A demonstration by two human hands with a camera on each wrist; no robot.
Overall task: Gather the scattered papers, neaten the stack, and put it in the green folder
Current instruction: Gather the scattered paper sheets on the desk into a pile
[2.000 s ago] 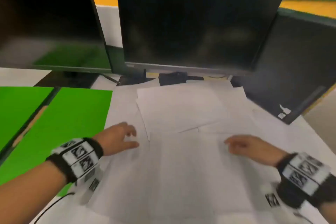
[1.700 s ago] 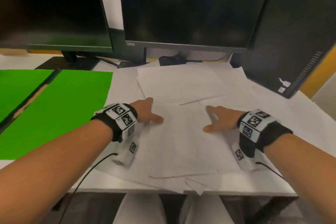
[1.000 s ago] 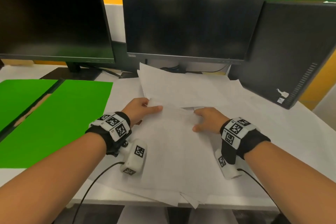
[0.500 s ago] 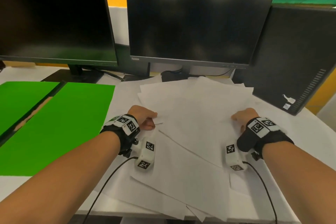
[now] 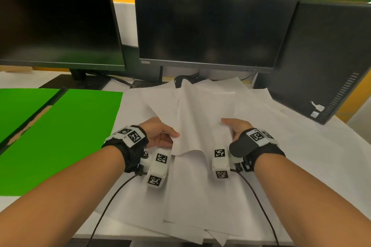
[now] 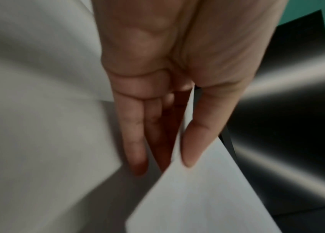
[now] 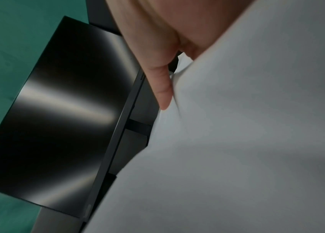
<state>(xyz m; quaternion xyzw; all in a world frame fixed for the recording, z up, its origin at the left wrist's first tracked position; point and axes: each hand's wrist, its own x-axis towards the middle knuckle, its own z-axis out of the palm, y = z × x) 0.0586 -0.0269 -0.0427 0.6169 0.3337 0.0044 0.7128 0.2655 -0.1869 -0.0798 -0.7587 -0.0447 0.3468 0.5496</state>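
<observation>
Several white papers (image 5: 200,118) lie overlapping on the desk, and the top ones bulge up between my hands. My left hand (image 5: 163,136) pinches their left edge; in the left wrist view the thumb (image 6: 190,154) lies on a sheet (image 6: 207,197) with the fingers (image 6: 135,154) under it. My right hand (image 5: 233,127) grips the right edge. In the right wrist view its thumb (image 7: 162,94) presses on the paper (image 7: 237,141), which hides the fingers. The green folder (image 5: 60,136) lies open and flat at the left, with nothing in it.
Two dark monitors (image 5: 210,16) stand at the back of the desk, and a black computer tower (image 5: 321,62) stands at the right. More sheets (image 5: 190,216) hang over the desk's front edge. Cables run from my wrist cameras off the near edge.
My hands have come closer together from the outer edges of the sheets. The top papers, flat half a second ago, now bunch up into a ridge between them.
</observation>
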